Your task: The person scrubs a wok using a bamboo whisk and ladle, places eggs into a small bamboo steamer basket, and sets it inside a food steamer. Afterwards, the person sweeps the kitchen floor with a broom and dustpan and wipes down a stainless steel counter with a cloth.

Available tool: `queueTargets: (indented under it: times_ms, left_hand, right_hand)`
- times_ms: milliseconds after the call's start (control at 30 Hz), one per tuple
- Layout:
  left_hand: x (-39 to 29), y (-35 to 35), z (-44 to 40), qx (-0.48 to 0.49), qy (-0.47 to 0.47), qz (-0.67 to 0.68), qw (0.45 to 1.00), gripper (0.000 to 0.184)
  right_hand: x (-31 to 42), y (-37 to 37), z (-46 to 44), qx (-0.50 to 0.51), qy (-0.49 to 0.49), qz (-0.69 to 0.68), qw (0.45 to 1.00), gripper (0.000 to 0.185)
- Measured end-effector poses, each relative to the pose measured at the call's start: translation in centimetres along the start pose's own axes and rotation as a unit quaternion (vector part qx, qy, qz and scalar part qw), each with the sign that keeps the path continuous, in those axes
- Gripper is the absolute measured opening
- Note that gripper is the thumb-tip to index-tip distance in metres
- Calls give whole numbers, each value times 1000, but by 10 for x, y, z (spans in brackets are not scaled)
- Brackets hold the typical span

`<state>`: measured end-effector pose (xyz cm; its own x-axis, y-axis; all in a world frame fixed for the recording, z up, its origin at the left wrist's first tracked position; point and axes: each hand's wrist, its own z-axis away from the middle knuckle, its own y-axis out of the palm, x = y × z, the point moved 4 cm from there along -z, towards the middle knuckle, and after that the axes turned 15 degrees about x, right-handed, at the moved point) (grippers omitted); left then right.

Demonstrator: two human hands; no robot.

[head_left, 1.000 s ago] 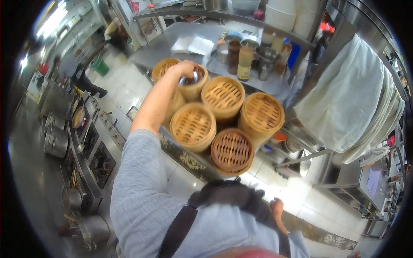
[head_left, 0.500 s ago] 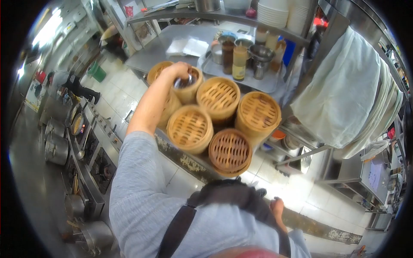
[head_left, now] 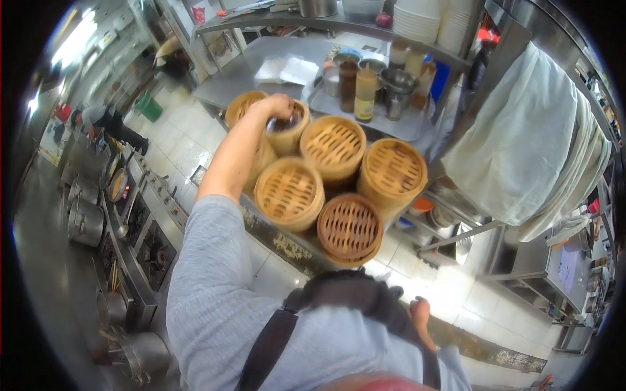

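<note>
My left hand (head_left: 279,106) is closed over a bamboo steamer (head_left: 285,138) at the back, with something dark and shiny under it inside the steamer. What its fingers hold is too small to make out. Several other round bamboo steamers, their slatted lids on, stand around it; the nearest lid (head_left: 350,227) is a darker brown. Low at the right, beside my body, my right hand (head_left: 419,311) hangs away from the steamers. Its fingers look curled, but what they may hold is hidden.
Sauce bottles (head_left: 365,94) and metal containers stand on a tray behind the steamers. White cloths (head_left: 515,140) hang at the right. A stove (head_left: 153,251) with pots lines the left side. A co-worker (head_left: 114,124) bends near the far stove end.
The whole view has shifted slightly. My left hand stays at the same steamer. The co-worker at the far left has changed posture, an arm now reaching down.
</note>
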<state>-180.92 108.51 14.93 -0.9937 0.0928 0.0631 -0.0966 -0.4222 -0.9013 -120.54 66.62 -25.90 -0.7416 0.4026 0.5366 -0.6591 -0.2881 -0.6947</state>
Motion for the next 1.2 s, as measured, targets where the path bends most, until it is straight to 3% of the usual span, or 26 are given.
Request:
queueTargets:
  times_ms: [100, 167, 233, 300, 400, 500, 600, 667, 733, 800, 867, 933, 1000, 1100, 1200]
  left_hand:
    - [1, -6, 6, -31, 7, 1, 999, 27]
    - [22, 7, -15, -32, -19, -48, 998, 25]
    - [28, 7, -17, -32, -45, -98, 994, 24]
    - [24, 5, -3, 35, -50, -27, 998, 24]
    - [34, 11, -6, 46, -54, 93, 993, 19]
    - [36, 11, -4, 89, -40, 180, 979, 14]
    - [31, 5, 1, 115, -71, 210, 968, 9]
    - [30, -2, 3, 111, -59, 202, 971, 8]
    - [33, -6, 5, 109, -47, 192, 974, 7]
    - [41, -13, 7, 64, -14, 286, 956, 8]
    - [44, -20, 11, 99, 0, 244, 965, 9]
    - [41, -36, 28, 60, 42, 198, 977, 8]
    - [56, -51, 47, 30, 61, 285, 956, 9]
    - [104, -57, 63, -23, 1, 349, 937, 10]
    - [165, -33, 60, -77, -40, 428, 899, 14]
  right_hand:
    - [-17, 11, -2, 30, 48, -90, 994, 32]
    - [42, -23, 27, 22, 48, 15, 998, 34]
    - [36, -21, 27, 28, 52, 25, 998, 34]
    - [36, -20, 28, 33, 54, 37, 997, 33]
    - [37, -21, 27, 51, 73, 43, 995, 34]
    - [15, -8, 19, 15, 13, 75, 997, 30]
    - [-9, 3, -2, -12, -61, -45, 997, 27]
    - [-22, 11, -21, 80, 112, -87, 987, 33]
    - [-25, 12, -25, 72, 111, -107, 985, 33]
    - [-33, 16, -25, 65, 111, -127, 984, 33]
    - [-31, 13, -22, 13, -70, -85, 994, 30]
    - [-30, 9, -21, 37, -19, -67, 997, 32]
    - [-29, 8, -18, 60, 32, -51, 996, 33]
    - [-23, 3, -9, 53, 59, -68, 995, 36]
    - [50, -40, 25, 41, 39, 42, 998, 37]
